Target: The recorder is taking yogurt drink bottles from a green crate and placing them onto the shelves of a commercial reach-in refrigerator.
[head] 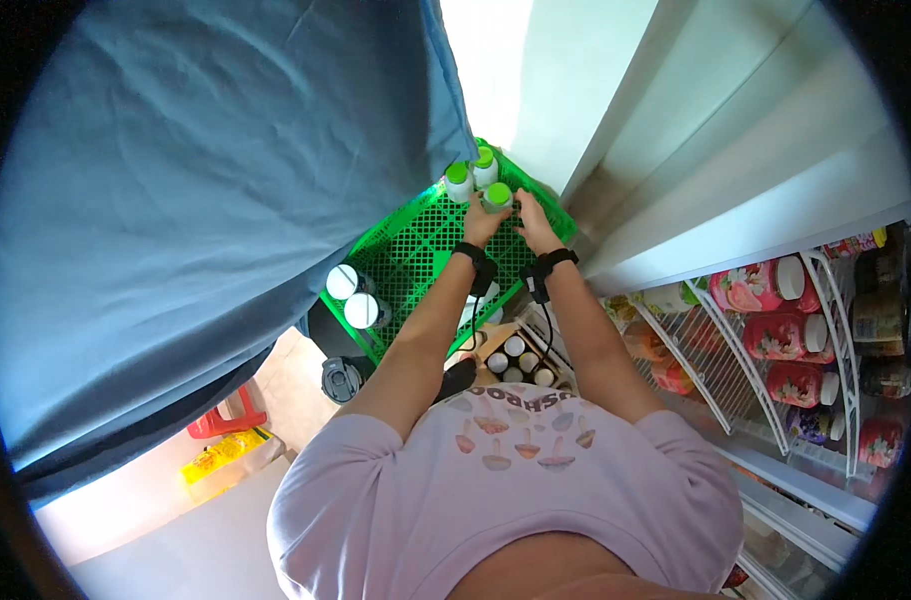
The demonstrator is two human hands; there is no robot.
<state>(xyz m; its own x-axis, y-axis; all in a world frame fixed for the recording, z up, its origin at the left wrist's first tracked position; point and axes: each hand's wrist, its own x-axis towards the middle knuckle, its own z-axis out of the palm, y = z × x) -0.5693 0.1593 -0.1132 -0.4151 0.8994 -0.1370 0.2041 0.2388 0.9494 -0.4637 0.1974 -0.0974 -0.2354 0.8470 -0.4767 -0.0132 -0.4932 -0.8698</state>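
My left hand (484, 222) is wrapped around the lower part of a green-capped bottle (498, 196) inside a green plastic crate (442, 261). My right hand (533, 220) is beside that bottle's right side, fingers apart, and I see nothing in it. Just beyond stand two more bottles with green caps, a left one (458, 182) and a right one (484, 168), upright in the crate's far corner. Two white-lidded containers (361, 310) are at the crate's near left end. Black straps with small devices and cables circle both wrists.
A blue curtain (222, 165) hangs along the left, overlapping the crate's edge. To the right, a lit refrigerator holds wire racks (740, 360) and several pink jars (782, 336). Below the crate sits a cardboard box of cans (514, 356). A grey-lidded tumbler (341, 379) stands at left.
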